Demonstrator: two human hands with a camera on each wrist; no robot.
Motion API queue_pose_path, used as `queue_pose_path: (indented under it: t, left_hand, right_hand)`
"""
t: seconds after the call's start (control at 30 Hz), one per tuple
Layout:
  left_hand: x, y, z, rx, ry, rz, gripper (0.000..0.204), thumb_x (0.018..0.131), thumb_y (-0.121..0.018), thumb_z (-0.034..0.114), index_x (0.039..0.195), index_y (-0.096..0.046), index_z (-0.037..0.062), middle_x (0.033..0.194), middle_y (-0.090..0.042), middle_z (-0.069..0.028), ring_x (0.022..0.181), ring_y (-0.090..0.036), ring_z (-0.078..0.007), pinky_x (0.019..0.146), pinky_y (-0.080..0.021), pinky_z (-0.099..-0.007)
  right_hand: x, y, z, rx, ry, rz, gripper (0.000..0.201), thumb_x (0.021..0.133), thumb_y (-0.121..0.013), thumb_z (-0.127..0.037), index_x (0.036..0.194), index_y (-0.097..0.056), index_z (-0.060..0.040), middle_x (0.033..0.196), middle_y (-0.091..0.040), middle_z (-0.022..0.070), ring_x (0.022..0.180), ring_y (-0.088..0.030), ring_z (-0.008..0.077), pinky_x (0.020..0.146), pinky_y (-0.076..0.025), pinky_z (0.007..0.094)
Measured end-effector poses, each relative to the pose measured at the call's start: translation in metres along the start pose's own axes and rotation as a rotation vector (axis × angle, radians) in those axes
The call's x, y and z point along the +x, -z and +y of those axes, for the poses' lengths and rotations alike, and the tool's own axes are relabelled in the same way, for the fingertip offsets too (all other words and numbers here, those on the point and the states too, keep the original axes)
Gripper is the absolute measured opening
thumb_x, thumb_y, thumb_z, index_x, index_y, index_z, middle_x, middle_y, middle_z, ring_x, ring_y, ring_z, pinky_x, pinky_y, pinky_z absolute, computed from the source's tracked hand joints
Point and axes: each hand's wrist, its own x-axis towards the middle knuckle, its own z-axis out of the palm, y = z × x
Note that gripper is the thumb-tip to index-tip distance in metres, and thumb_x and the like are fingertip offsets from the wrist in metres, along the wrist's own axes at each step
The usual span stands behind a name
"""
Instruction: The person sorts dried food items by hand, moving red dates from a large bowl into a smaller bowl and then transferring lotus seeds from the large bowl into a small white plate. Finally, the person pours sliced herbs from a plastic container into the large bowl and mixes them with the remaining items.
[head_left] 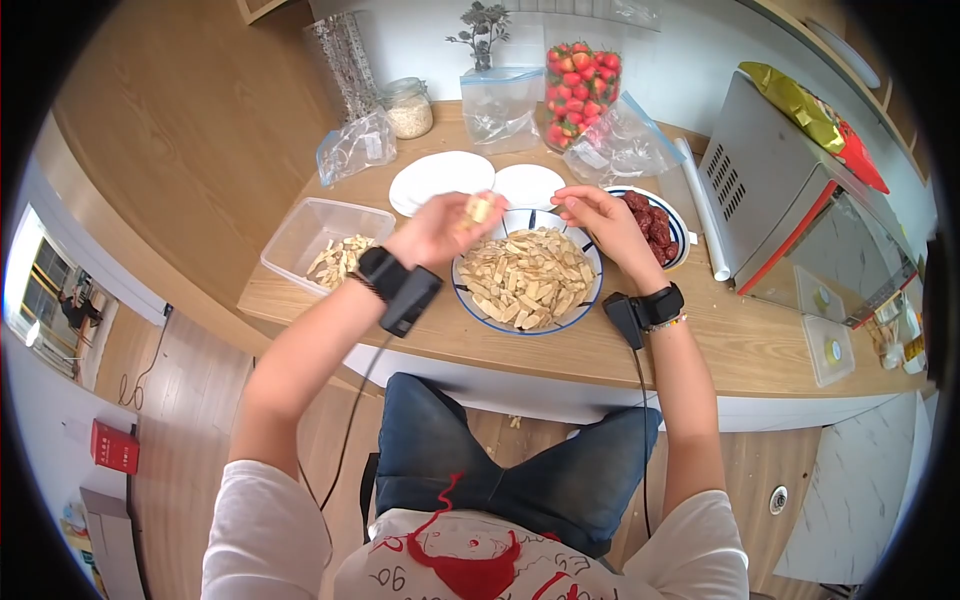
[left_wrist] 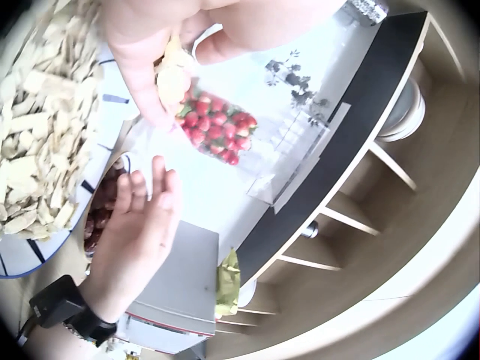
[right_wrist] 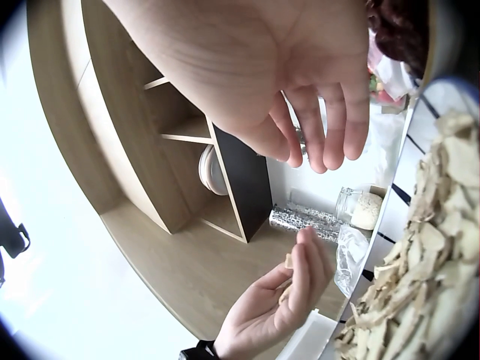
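My left hand point(head_left: 445, 228) holds several pale dried slices point(head_left: 478, 208) in its curled fingers, above the left rim of a white bowl point(head_left: 518, 219) with blue stripes. The slices also show between thumb and fingers in the left wrist view. A heap of dried, tan-edged slices point(head_left: 525, 280) fills the bowl. Over the bowl's right side is my right hand point(head_left: 610, 225), its fingers loosely extended; in the right wrist view nothing shows between them. Left of the bowl, a clear plastic box point(head_left: 288, 228) contains more slices point(head_left: 340, 258).
Dark red dates point(head_left: 652, 230) lie on a plate at the right. White plates point(head_left: 440, 178) sit behind the bowl. Farther back are a bag of strawberries point(head_left: 582, 90), plastic zip bags point(head_left: 500, 105) and a glass jar point(head_left: 407, 110). A microwave point(head_left: 770, 170) stands at the right.
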Motion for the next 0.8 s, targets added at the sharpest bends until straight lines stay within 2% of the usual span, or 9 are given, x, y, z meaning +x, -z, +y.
queue_pose_path:
  t: [0.1,0.17,0.23,0.33,0.43,0.53,0.57,0.67,0.8]
  left_hand:
    - [-0.036,-0.001,0.040,0.031,-0.222,0.058,0.030,0.095,-0.031,0.004,0.121,-0.037,-0.0093,0.120,-0.047,-0.0226,0.113,-0.050,-0.0306,0.100,-0.045,-0.0398]
    - [-0.062,0.007,0.070,0.070,-0.318,0.076,0.027,0.096,-0.032,0.004,0.117,-0.038,-0.0101,0.118,-0.047,-0.0218,0.110,-0.051,-0.0300,0.098,-0.047,-0.0388]
    - [-0.084,0.025,0.096,0.169,-0.462,0.190,0.022,0.095,-0.037,0.004,0.113,-0.041,-0.0087,0.107,-0.052,-0.0186,0.101,-0.056,-0.0274,0.096,-0.049,-0.0365]
    - [-0.114,0.053,0.127,0.255,-0.519,0.395,0.020,0.094,-0.041,0.006,0.112,-0.045,-0.0044,0.105,-0.054,-0.0143,0.101,-0.056,-0.0238,0.094,-0.048,-0.0359]
    - [-0.136,0.068,0.147,0.614,-0.397,0.404,0.020,0.094,-0.044,0.010,0.112,-0.048,0.0013,0.112,-0.055,-0.0108,0.103,-0.056,-0.0201,0.093,-0.044,-0.0347]
    - [-0.146,0.053,0.142,0.856,-0.262,0.533,0.024,0.095,-0.046,0.016,0.116,-0.049,0.0054,0.119,-0.055,-0.0077,0.105,-0.056,-0.0185,0.093,-0.042,-0.0340]
    - [-0.146,0.051,0.143,0.867,-0.273,0.514,0.026,0.095,-0.046,0.018,0.117,-0.048,0.0048,0.121,-0.054,-0.0085,0.107,-0.055,-0.0196,0.095,-0.041,-0.0342]
    - [-0.144,0.044,0.141,0.877,-0.307,0.432,0.032,0.095,-0.045,0.020,0.122,-0.047,0.0028,0.125,-0.052,-0.0106,0.113,-0.052,-0.0217,0.099,-0.040,-0.0342]
    - [-0.128,0.018,0.117,0.870,-0.327,0.264,0.032,0.096,-0.042,0.018,0.121,-0.046,-0.0005,0.123,-0.053,-0.0131,0.114,-0.052,-0.0215,0.099,-0.042,-0.0337]
  right_hand:
    - [-0.001,-0.001,-0.001,-0.017,-0.015,-0.005,0.027,0.093,-0.053,-0.019,0.113,-0.059,-0.0020,0.105,-0.063,0.0038,0.092,-0.056,0.0096,0.085,-0.045,0.0246]
    - [0.000,-0.001,0.002,-0.047,-0.011,-0.008,0.027,0.093,-0.053,-0.019,0.113,-0.059,-0.0020,0.105,-0.063,0.0037,0.093,-0.056,0.0095,0.085,-0.045,0.0245]
    - [0.001,0.000,0.006,-0.098,0.003,-0.008,0.027,0.092,-0.054,-0.019,0.112,-0.059,-0.0017,0.105,-0.063,0.0037,0.093,-0.056,0.0095,0.084,-0.045,0.0244]
    - [-0.005,-0.004,0.000,-0.248,-0.036,-0.063,0.030,0.091,-0.057,-0.022,0.113,-0.058,-0.0028,0.104,-0.063,0.0037,0.095,-0.056,0.0102,0.086,-0.044,0.0247]
    - [-0.012,-0.014,-0.002,-0.374,-0.211,-0.247,0.035,0.086,-0.062,-0.022,0.115,-0.057,-0.0032,0.108,-0.061,0.0071,0.101,-0.056,0.0152,0.090,-0.042,0.0271]
    - [-0.014,-0.018,0.013,-0.612,0.093,-0.281,0.041,0.081,-0.067,-0.019,0.117,-0.056,-0.0030,0.114,-0.058,0.0116,0.106,-0.054,0.0213,0.091,-0.042,0.0306]
    - [-0.013,-0.019,0.014,-0.618,0.116,-0.283,0.044,0.079,-0.068,-0.018,0.118,-0.055,-0.0028,0.120,-0.054,0.0152,0.108,-0.053,0.0250,0.091,-0.041,0.0336]
    - [-0.012,-0.019,0.013,-0.703,0.102,-0.272,0.040,0.079,-0.068,-0.016,0.116,-0.057,-0.0031,0.112,-0.059,0.0153,0.099,-0.057,0.0245,0.086,-0.044,0.0325]
    - [-0.010,-0.019,0.003,-0.566,-0.043,-0.218,0.032,0.082,-0.065,-0.013,0.112,-0.060,-0.0029,0.094,-0.065,0.0105,0.085,-0.060,0.0161,0.076,-0.047,0.0270]
